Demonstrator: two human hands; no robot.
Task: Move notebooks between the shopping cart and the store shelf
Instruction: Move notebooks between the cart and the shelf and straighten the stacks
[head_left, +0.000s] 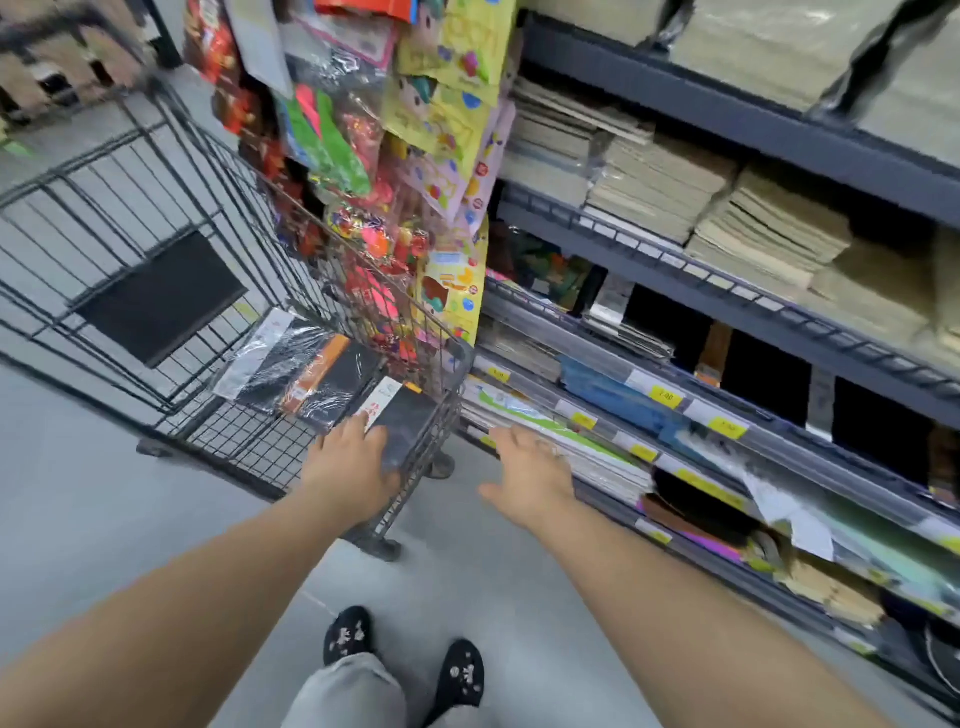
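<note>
A black wire shopping cart (156, 171) stands at the left. Inside it lie shrink-wrapped black notebooks (306, 371) with white and orange bands. My left hand (353, 467) reaches over the cart's near edge and grips the nearest black notebook (402, 418). My right hand (530, 475) hovers with fingers spread just in front of a low shelf (675, 410), at stacked thin notebooks (524, 410) with green and white covers. It holds nothing.
Hanging packets of colourful toys and stickers (395, 171) separate the cart from the shelving. Upper shelves hold stacks of beige paper pads (727, 208). Yellow price tags (667, 397) line the shelf edges. My feet in black slippers (405, 654) stand on grey floor.
</note>
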